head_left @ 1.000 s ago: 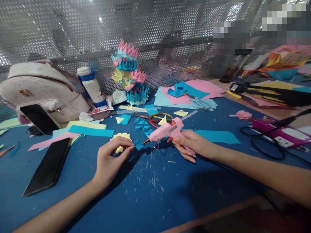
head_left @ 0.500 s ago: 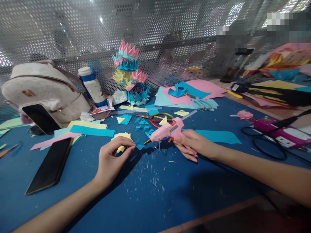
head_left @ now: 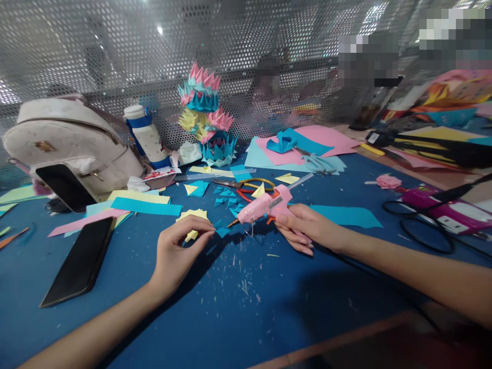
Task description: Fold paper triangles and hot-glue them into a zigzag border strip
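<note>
Mid-frame, the left hand (head_left: 177, 251) is pinching a blue paper piece (head_left: 222, 232) while, right of centre, the right hand (head_left: 303, 228) is gripping a pink glue gun (head_left: 258, 208), nozzle (head_left: 232, 223) nearly meeting it: gluing, I'm judging, the next move calling for steady aim.

The right hand (head_left: 302, 225) hid part of the pink glue gun (head_left: 254, 209), whose label (head_left: 275, 202) was too tiny to read. The left arm (head_left: 103, 315) was cut off below.

On my screen I see a pale backpack (head_left: 73, 134); before it a tilted phone (head_left: 65, 185); beside it a bottle (head_left: 149, 139); far right, a purple power strip (head_left: 430, 209).
</note>
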A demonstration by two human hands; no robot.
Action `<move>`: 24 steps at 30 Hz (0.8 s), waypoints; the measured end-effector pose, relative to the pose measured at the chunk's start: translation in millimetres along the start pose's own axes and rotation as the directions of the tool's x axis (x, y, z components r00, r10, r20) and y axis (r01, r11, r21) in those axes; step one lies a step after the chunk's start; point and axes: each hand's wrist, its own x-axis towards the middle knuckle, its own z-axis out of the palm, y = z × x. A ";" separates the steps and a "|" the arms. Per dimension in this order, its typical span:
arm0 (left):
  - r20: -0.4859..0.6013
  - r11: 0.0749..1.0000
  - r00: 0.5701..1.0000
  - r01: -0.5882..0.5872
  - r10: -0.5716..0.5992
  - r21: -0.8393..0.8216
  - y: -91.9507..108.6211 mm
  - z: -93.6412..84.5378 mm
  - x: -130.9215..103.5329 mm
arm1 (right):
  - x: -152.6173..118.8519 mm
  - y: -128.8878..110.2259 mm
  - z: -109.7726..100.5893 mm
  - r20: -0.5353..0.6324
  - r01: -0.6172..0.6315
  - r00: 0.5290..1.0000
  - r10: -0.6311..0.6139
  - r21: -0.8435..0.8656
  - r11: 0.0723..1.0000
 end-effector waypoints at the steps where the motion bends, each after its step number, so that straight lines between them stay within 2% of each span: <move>1: 0.000 1.000 1.000 0.002 -0.002 0.000 -0.2 0.0 0.0 | -0.3 -0.6 0.7 -0.006 -0.002 1.000 0.002 0.003 1.000; 18: -0.002 1.000 1.000 0.008 -0.008 0.006 0.6 0.5 0.9 | 0.4 -1.4 -0.7 0.027 0.003 1.000 -0.002 -0.036 0.999; 24: -0.001 1.000 1.000 0.008 -0.008 -0.006 1.9 -0.1 0.3 | 0.9 0.3 -0.5 0.016 -0.014 1.000 0.013 0.008 1.000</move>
